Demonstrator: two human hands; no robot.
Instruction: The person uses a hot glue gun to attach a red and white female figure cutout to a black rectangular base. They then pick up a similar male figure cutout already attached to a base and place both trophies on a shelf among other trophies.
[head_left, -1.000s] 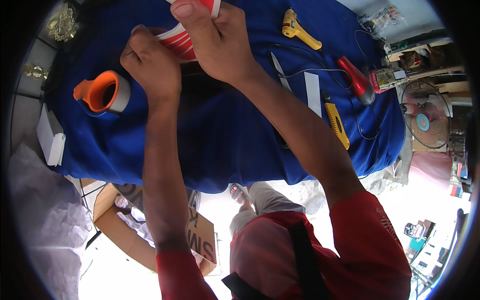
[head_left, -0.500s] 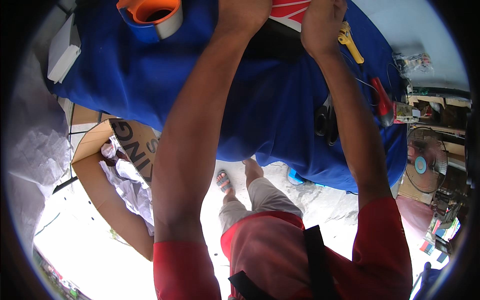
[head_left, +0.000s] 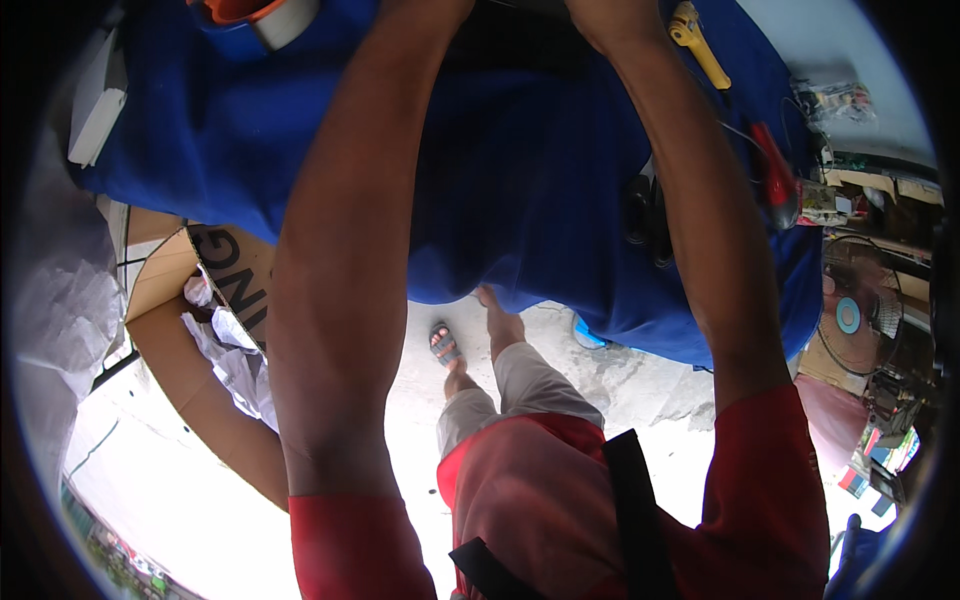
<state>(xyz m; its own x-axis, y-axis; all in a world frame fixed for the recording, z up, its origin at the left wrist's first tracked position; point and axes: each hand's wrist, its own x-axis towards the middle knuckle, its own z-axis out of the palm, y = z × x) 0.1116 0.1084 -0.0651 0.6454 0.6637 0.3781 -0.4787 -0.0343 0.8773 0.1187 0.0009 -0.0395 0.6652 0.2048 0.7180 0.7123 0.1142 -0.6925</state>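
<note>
Both of my forearms stretch up over a table draped in blue cloth [head_left: 500, 200]. My left hand [head_left: 432, 8] and my right hand [head_left: 612, 18] are cut off by the top edge, so their fingers are hidden. Between the wrists lies something dark [head_left: 520, 30] on the cloth; its kind I cannot make out. Left of my left hand stands an orange and blue tape dispenser [head_left: 270, 22], partly out of view. A yellow hand tool [head_left: 703, 48] with a handle lies just right of my right hand.
A white box [head_left: 98, 115] sits at the table's left edge. Scissors with dark handles [head_left: 640, 212] and a red hair-dryer-like tool [head_left: 775, 180] lie at the right. An open cardboard box [head_left: 195, 390] with crumpled paper stands lower left; a fan [head_left: 850, 315] stands right.
Both hands have moved up and slightly left in the picture, and the red and white item between them has gone out of view. The tape dispenser and table have shifted with the view.
</note>
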